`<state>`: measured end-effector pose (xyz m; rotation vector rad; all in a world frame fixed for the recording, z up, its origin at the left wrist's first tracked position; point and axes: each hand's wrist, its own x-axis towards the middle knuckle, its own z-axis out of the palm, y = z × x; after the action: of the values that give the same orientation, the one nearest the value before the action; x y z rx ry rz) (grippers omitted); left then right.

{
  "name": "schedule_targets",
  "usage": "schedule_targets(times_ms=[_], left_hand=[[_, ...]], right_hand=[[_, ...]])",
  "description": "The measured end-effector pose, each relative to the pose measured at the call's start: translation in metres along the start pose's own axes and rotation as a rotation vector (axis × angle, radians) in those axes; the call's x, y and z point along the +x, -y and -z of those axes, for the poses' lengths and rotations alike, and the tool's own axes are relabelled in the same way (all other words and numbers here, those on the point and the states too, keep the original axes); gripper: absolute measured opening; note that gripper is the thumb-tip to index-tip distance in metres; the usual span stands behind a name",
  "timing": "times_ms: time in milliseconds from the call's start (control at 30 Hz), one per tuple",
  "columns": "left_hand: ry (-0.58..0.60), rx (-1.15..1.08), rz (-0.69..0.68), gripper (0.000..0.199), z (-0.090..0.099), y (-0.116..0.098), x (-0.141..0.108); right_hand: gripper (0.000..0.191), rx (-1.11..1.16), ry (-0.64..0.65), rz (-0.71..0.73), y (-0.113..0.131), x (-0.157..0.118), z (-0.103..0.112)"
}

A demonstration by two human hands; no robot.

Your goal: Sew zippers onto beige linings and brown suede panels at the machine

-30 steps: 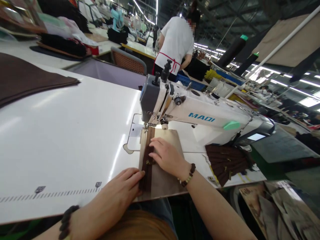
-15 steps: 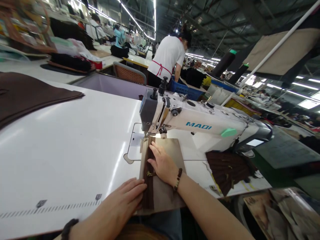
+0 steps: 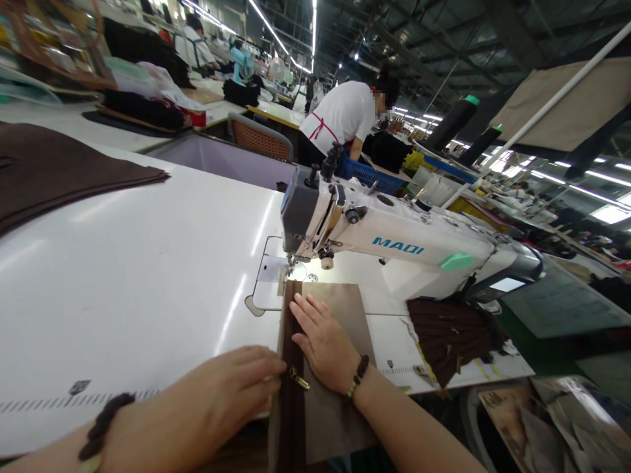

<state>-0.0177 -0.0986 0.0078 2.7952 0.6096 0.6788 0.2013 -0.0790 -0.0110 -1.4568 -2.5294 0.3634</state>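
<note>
The right hand [image 3: 323,341] lies flat, fingers together and stretched forward, pressing on the tan rectangular fabric panel [image 3: 340,309] just right of the dark brown zipper tape [image 3: 294,368]. The left hand [image 3: 221,401] rests palm down at the left edge of the tape, fingers loosely spread, its fingertips touching the tape near the small brass zipper pull [image 3: 298,378]; it grips nothing. Both wrists wear dark bead bracelets.

The panel and tape lie on the white counter [image 3: 123,282], their far end just short of the presser foot [image 3: 290,268] of the white industrial sewing machine [image 3: 394,246], their near end hanging over the counter's front edge. Judging by that, almost the whole length of the tape lies on the near side of the needle, so most of this seam looks unsewn; whether any stitches already hold it cannot be made out.

To the right, under the machine's arm, sits a heap of dark brown zippers [image 3: 448,335]. A stack of dark brown fabric [image 3: 59,174] lies at the counter's far left. Beyond, a person in a white shirt [image 3: 342,115] bends over another bench.
</note>
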Motion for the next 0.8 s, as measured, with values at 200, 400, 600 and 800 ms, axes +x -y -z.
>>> schedule_targets(times_ms=[200, 400, 600, 800], left_hand=[[0.080, 0.191, -0.038, 0.029, -0.004, 0.074, 0.036], [0.089, 0.265, -0.009, 0.025, -0.021, 0.087, 0.039], [0.027, 0.288, -0.024, 0.031, -0.025, 0.088, 0.036], [0.055, 0.297, -0.004, 0.037, -0.024, 0.093, 0.039]], right_hand=[[0.051, -0.012, 0.010, -0.009, 0.002, 0.000, 0.002], [0.053, 0.013, 0.043, -0.030, 0.005, 0.001, 0.004], [0.052, 0.028, 0.047, -0.043, 0.003, 0.004, 0.004], [0.053, 0.028, 0.065, -0.054, -0.002, 0.011, 0.005]])
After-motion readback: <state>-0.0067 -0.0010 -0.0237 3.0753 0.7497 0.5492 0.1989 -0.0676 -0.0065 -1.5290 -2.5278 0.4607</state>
